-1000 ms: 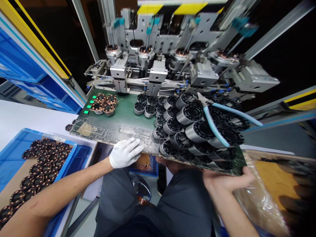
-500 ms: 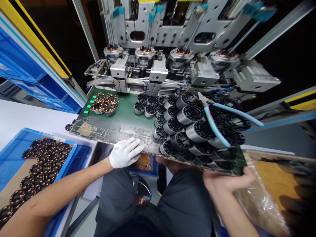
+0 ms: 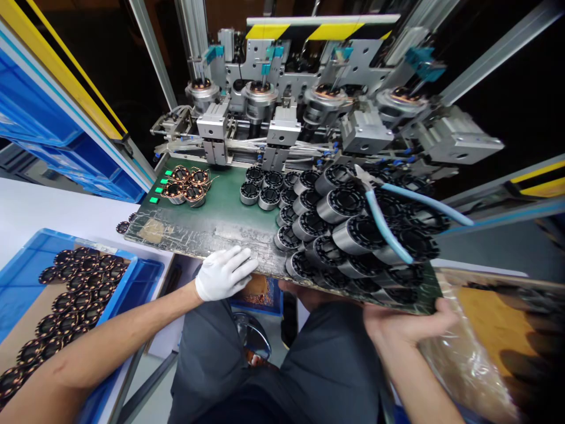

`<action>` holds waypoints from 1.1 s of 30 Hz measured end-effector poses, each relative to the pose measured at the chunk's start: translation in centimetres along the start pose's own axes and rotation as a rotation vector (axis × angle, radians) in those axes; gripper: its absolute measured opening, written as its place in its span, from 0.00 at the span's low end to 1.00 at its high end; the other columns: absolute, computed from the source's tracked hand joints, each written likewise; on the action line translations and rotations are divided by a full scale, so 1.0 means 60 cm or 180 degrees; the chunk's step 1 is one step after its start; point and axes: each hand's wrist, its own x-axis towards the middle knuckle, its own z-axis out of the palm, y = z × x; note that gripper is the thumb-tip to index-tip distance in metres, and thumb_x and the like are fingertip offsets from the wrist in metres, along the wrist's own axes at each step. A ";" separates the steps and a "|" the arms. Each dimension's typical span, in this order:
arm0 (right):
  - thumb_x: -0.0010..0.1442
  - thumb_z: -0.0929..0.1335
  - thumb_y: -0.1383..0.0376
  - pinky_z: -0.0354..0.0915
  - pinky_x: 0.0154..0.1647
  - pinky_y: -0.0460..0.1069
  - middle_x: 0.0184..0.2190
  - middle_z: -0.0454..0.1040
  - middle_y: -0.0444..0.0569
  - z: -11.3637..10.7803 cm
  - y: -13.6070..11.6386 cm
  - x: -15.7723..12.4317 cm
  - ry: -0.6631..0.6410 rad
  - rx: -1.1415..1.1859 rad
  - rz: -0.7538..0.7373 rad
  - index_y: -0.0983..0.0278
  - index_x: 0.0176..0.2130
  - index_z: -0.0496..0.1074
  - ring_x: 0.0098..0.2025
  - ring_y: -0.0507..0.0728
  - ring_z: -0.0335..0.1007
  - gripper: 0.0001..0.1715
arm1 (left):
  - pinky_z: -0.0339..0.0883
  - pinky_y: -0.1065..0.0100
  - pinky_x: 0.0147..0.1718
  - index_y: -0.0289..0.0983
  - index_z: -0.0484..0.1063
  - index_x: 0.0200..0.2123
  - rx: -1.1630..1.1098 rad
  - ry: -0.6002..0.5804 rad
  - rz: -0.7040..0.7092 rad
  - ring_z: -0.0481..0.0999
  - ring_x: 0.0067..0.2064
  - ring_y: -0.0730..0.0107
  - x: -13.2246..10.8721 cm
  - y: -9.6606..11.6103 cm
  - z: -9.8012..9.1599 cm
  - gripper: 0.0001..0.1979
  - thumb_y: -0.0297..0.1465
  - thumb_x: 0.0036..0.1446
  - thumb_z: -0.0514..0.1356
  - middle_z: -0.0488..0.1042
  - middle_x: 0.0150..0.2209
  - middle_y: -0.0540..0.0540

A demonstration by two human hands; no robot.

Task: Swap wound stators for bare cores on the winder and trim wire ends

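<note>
My left hand (image 3: 226,273), in a white glove, lies on the front edge of a green work board (image 3: 229,221) with its fingers stretched out and nothing in them. My bare right hand (image 3: 406,323) is at the board's front right corner, thumb along the edge; its fingers are hidden underneath. Above it, stacked bare stator cores (image 3: 342,203) crowd the board's right side. Pliers with light blue handles (image 3: 388,227) lie across the top of the stack. Several copper-wound stators (image 3: 189,185) stand at the board's left, beside small green lit buttons (image 3: 154,200).
Behind the board stands a winding machine (image 3: 285,131) with a row of stators in its holders and a black-and-yellow striped bar (image 3: 322,30) above. At left, a blue bin (image 3: 148,282) holds wound stators. A box with clear plastic (image 3: 477,359) is at the right.
The machine's upper plate with its teal clamps has come down, bringing the striped bar into view. Both my hands and the stators on the board have stayed in place.
</note>
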 end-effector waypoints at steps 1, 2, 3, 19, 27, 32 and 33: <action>0.56 0.63 0.41 0.81 0.45 0.64 0.50 0.82 0.48 0.000 0.000 0.001 -0.0015 0.0007 -0.0015 0.58 0.44 0.80 0.55 0.69 0.79 0.31 | 0.76 0.58 0.56 0.45 0.83 0.63 -0.0007 0.0011 -0.0003 0.83 0.61 0.54 0.001 0.000 -0.001 0.18 0.39 0.74 0.66 0.85 0.60 0.42; 0.55 0.64 0.41 0.80 0.44 0.64 0.50 0.82 0.48 -0.001 0.000 0.001 -0.0006 0.0011 -0.0016 0.58 0.43 0.80 0.55 0.69 0.79 0.31 | 0.76 0.58 0.56 0.45 0.83 0.63 -0.0010 0.0016 -0.0005 0.83 0.61 0.54 0.001 0.000 -0.001 0.18 0.39 0.74 0.66 0.85 0.60 0.42; 0.55 0.64 0.41 0.80 0.44 0.63 0.49 0.82 0.49 -0.001 0.001 0.002 0.0020 0.0015 -0.0009 0.58 0.43 0.80 0.54 0.69 0.79 0.31 | 0.76 0.58 0.56 0.45 0.83 0.63 -0.0009 0.0012 -0.0007 0.83 0.61 0.54 0.001 0.000 -0.001 0.18 0.39 0.74 0.66 0.85 0.60 0.42; 0.60 0.62 0.43 0.80 0.45 0.60 0.51 0.83 0.47 -0.004 0.001 0.001 -0.0148 0.0017 -0.0143 0.59 0.42 0.81 0.56 0.66 0.78 0.30 | 0.77 0.58 0.56 0.44 0.82 0.64 -0.0009 0.0021 0.0003 0.84 0.61 0.54 0.001 -0.001 0.000 0.18 0.40 0.75 0.66 0.85 0.59 0.41; 0.59 0.63 0.43 0.79 0.44 0.60 0.52 0.83 0.46 0.000 -0.001 0.001 -0.0148 0.0083 -0.0139 0.58 0.40 0.81 0.59 0.66 0.78 0.27 | 0.77 0.58 0.57 0.45 0.82 0.64 -0.0004 -0.0007 0.0000 0.83 0.62 0.54 -0.002 -0.001 0.002 0.19 0.40 0.74 0.66 0.85 0.60 0.42; 0.56 0.64 0.41 0.80 0.43 0.60 0.50 0.83 0.47 -0.004 0.002 0.003 -0.0006 0.0035 -0.0052 0.58 0.39 0.81 0.57 0.68 0.78 0.29 | 0.77 0.57 0.58 0.46 0.81 0.67 0.0014 -0.0153 -0.0011 0.83 0.63 0.53 -0.006 -0.001 0.004 0.22 0.40 0.73 0.68 0.84 0.62 0.40; 0.56 0.64 0.41 0.80 0.43 0.60 0.50 0.84 0.47 -0.005 0.003 0.003 0.0021 0.0036 -0.0060 0.58 0.39 0.81 0.56 0.68 0.78 0.29 | 0.77 0.57 0.57 0.46 0.81 0.66 0.0014 -0.0144 -0.0014 0.83 0.63 0.53 -0.006 -0.001 0.004 0.21 0.41 0.73 0.67 0.84 0.62 0.41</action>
